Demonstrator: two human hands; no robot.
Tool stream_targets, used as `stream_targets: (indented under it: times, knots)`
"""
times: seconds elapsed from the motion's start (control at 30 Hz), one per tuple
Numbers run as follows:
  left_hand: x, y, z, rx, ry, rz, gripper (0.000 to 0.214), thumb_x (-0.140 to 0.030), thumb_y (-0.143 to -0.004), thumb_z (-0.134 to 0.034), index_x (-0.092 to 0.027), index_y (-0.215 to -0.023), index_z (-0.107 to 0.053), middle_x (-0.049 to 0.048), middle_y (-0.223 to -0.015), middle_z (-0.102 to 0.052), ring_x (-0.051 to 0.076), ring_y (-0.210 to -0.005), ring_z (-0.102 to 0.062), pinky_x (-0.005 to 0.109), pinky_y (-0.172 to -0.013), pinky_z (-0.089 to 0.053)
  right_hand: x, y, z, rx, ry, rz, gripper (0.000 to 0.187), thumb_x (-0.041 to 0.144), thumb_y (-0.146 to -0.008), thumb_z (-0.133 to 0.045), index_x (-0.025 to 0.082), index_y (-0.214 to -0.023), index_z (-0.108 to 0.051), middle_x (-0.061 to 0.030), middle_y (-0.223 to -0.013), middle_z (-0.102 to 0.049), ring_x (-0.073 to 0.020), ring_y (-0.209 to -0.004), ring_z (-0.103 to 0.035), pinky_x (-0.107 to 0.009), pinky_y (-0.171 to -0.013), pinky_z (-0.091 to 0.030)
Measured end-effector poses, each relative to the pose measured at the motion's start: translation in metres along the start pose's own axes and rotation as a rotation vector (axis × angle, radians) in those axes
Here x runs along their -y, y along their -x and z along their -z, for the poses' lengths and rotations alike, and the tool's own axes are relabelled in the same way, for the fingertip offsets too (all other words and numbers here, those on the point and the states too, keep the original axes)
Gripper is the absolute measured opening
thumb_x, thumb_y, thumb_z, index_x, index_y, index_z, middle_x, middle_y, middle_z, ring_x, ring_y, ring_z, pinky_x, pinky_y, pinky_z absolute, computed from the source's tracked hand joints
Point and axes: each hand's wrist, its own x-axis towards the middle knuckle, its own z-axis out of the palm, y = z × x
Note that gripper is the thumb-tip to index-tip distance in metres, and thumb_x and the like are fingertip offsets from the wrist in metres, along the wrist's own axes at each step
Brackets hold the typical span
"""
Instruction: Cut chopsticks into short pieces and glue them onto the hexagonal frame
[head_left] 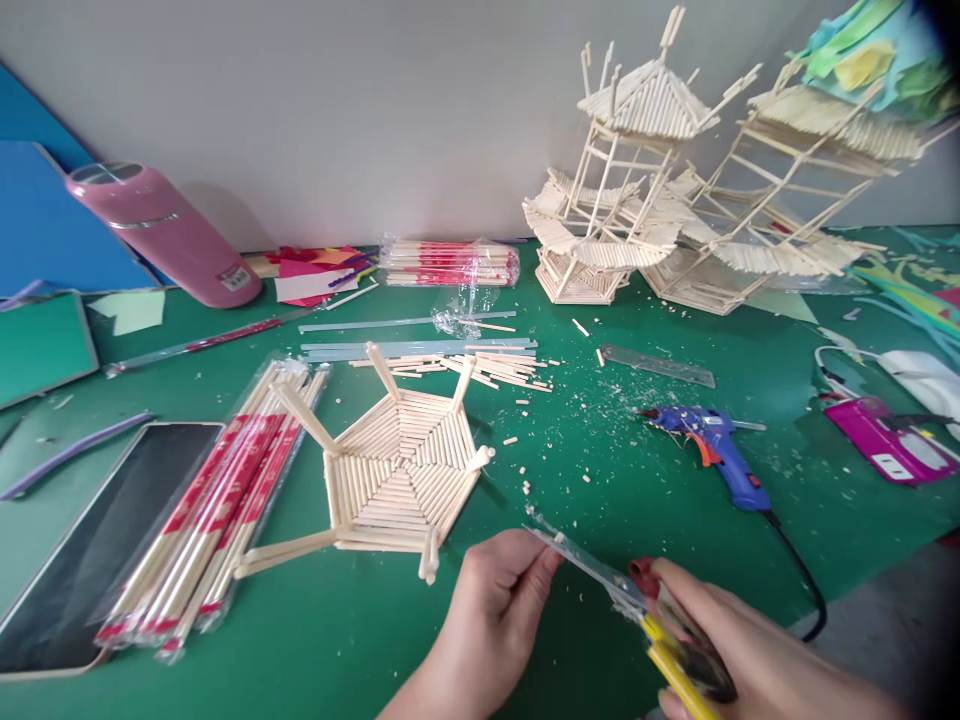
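My left hand (499, 610) is closed in a pinch, with the pale tip of a wooden stick (559, 538) showing at its fingertips. My right hand (720, 625) grips a cutting tool (664, 655) with a yellow handle and a long silver blade; whether it is a knife or scissors I cannot tell. Its blade reaches to my left fingertips, next to the stick. Up and left of my hands, a flat polygonal panel of wooden sticks (401, 470) lies on the table, with paired sticks jutting from its corners.
A blue glue gun (720, 445) lies at the right, near a clear ruler (658, 366). Stick towers (622, 200) stand at the back. Bagged sticks (225, 500) overlap a dark tablet-like panel (97, 520) at the left. Loose sticks (480, 368), glue rods (420, 350) and a pink bottle (169, 235) lie farther back.
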Motion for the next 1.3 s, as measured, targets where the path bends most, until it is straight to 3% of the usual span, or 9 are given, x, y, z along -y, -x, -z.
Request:
stream_targets:
  times: [0.1,0.23,0.43,0.57,0.67,0.8,1.07,1.17,1.3]
  knots:
    - [0.002,0.002,0.006,0.128,0.280,0.157,0.031,-0.034,-0.087,-0.047,-0.014,-0.067,-0.060,-0.0036,-0.053,-0.038,0.009,-0.051,-0.033,0.021,-0.047,-0.026,-0.003,0.003,0.001,0.007,-0.025,0.034,0.027,0.016,-0.057,-0.055,0.022,-0.082,-0.051,-0.0022,-0.073,-0.063,-0.0193,-0.066,-0.061,-0.024,-0.054,-0.046]
    - [0.006,0.001,0.008,0.158,0.483,0.243,0.029,-0.038,-0.083,-0.054,-0.014,-0.070,-0.064,-0.0050,-0.048,-0.037,0.008,-0.048,-0.033,0.021,-0.046,-0.024,-0.002,0.006,0.000,0.065,-0.125,0.064,0.028,0.018,-0.058,-0.058,0.024,-0.085,-0.054,-0.0011,-0.073,-0.064,-0.0193,-0.067,-0.062,-0.023,-0.051,-0.045]
    - [0.002,-0.004,0.004,0.102,0.153,0.198,0.034,-0.037,-0.087,-0.044,-0.014,-0.066,-0.055,-0.0038,-0.054,-0.038,0.010,-0.052,-0.033,0.022,-0.048,-0.026,0.001,0.003,-0.001,-0.003,-0.033,0.023,0.015,0.019,-0.064,-0.051,0.021,-0.078,-0.054,-0.0045,-0.069,-0.064,-0.0210,-0.066,-0.061,-0.027,-0.054,-0.045]
    - [-0.001,-0.003,-0.002,-0.025,-0.065,0.031,0.031,-0.027,-0.088,-0.041,-0.016,-0.060,-0.045,-0.0037,-0.056,-0.034,0.010,-0.053,-0.031,0.022,-0.050,-0.028,0.004,0.001,0.002,-0.017,-0.031,-0.002,0.013,0.018,-0.064,-0.051,0.022,-0.076,-0.053,-0.0032,-0.068,-0.064,-0.0188,-0.063,-0.061,-0.025,-0.054,-0.045]
    - [0.000,-0.002,-0.003,-0.049,-0.167,-0.105,0.029,-0.020,-0.088,-0.039,-0.017,-0.059,-0.042,-0.0019,-0.058,-0.038,0.011,-0.054,-0.032,0.022,-0.052,-0.030,0.006,0.001,0.001,-0.026,-0.039,0.012,0.022,0.017,-0.060,-0.055,0.022,-0.082,-0.053,-0.0027,-0.072,-0.065,-0.0193,-0.067,-0.063,-0.024,-0.057,-0.048]
    - [0.001,-0.001,0.000,0.010,-0.194,-0.151,0.027,-0.017,-0.089,-0.037,-0.017,-0.062,-0.042,0.0003,-0.060,-0.043,0.012,-0.056,-0.036,0.023,-0.054,-0.033,0.004,0.004,-0.002,-0.081,0.009,0.033,0.033,0.014,-0.056,-0.057,0.024,-0.087,-0.054,-0.0010,-0.074,-0.066,-0.0202,-0.067,-0.063,-0.025,-0.058,-0.049]
    - [0.000,0.002,-0.002,-0.019,-0.203,-0.147,0.028,-0.017,-0.088,-0.037,-0.018,-0.061,-0.038,-0.0011,-0.059,-0.038,0.011,-0.054,-0.035,0.023,-0.052,-0.030,-0.003,0.004,-0.010,-0.074,0.017,0.043,0.014,0.018,-0.059,-0.057,0.024,-0.070,-0.051,-0.0009,-0.064,-0.061,-0.0191,-0.058,-0.058,-0.027,-0.049,-0.042]
    - [-0.002,0.001,0.000,-0.028,-0.159,-0.104,0.029,-0.019,-0.089,-0.039,-0.018,-0.060,-0.040,-0.0018,-0.058,-0.038,0.011,-0.054,-0.034,0.023,-0.052,-0.030,0.002,0.000,-0.008,-0.034,-0.006,0.041,0.017,0.013,-0.055,-0.056,0.025,-0.066,-0.049,0.0011,-0.059,-0.059,-0.0179,-0.055,-0.056,-0.026,-0.047,-0.040]
    - [-0.004,-0.001,0.005,0.029,0.022,0.018,0.031,-0.028,-0.089,-0.042,-0.016,-0.061,-0.048,-0.0032,-0.056,-0.037,0.010,-0.053,-0.034,0.022,-0.050,-0.028,0.006,0.001,-0.001,-0.042,0.002,0.028,0.020,0.015,-0.059,-0.052,0.023,-0.078,-0.049,-0.0010,-0.068,-0.062,-0.0178,-0.061,-0.059,-0.025,-0.052,-0.043]
